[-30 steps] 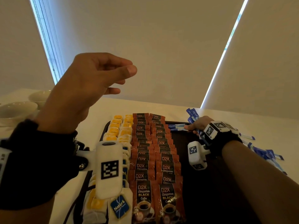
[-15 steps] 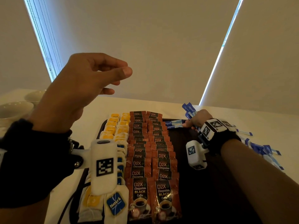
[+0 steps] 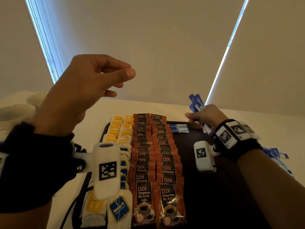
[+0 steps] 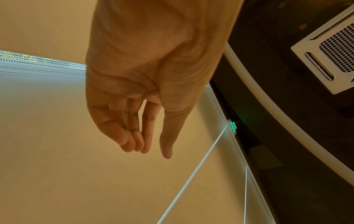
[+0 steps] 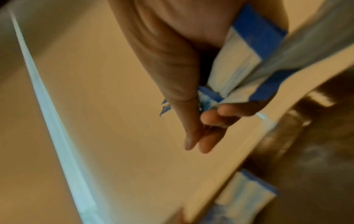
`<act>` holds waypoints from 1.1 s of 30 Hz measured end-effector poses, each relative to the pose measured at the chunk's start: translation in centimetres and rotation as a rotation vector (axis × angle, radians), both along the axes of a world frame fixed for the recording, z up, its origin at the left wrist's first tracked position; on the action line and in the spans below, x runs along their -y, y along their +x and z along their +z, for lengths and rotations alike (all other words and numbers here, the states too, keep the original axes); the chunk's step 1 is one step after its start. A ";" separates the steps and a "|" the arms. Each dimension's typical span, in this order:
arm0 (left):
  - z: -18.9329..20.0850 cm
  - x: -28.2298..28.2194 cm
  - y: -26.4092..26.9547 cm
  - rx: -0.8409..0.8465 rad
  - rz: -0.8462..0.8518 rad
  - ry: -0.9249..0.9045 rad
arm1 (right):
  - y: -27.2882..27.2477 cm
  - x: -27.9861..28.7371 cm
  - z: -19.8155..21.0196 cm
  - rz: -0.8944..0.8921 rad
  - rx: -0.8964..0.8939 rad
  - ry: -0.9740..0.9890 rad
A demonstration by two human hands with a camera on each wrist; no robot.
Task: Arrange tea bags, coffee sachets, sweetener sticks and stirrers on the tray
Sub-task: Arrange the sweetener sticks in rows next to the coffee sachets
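A dark tray on the white table holds rows of tea bags at its left and two columns of brown coffee sachets in the middle. Two blue-and-white sweetener sticks lie at the tray's far edge. My right hand hovers just right of them and grips a bundle of sweetener sticks. My left hand is raised high above the tray's left side, fingers loosely curled, holding nothing.
More blue sweetener sticks lie loose on the table right of the tray. Two white bowls stand at the far left. The tray's right half is bare dark surface. Closed blinds stand behind the table.
My right hand has lifted slightly off the two laid sticks and shifted right with its bundle. The left hand stays raised, barely moved.
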State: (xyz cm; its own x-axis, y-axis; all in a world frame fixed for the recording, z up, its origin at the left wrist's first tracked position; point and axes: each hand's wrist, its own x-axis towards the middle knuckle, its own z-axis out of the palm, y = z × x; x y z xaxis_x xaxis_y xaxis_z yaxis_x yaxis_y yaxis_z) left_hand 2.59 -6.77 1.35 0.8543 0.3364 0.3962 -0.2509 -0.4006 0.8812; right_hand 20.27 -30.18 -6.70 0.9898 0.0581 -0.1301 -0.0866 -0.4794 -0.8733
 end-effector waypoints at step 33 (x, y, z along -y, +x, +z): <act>-0.3 2.0 0.2 -0.132 -0.315 -0.095 | -9.1 -1.8 4.7 0.706 -0.367 0.674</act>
State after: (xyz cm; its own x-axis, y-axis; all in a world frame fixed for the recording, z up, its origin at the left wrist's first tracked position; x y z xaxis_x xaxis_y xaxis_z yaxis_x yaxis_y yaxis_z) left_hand 2.79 -8.80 1.03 0.9638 0.0785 0.2548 -0.2303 -0.2369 0.9438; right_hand 11.19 -28.37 -1.97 0.6090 0.7804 -0.1415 -0.2902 0.0531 -0.9555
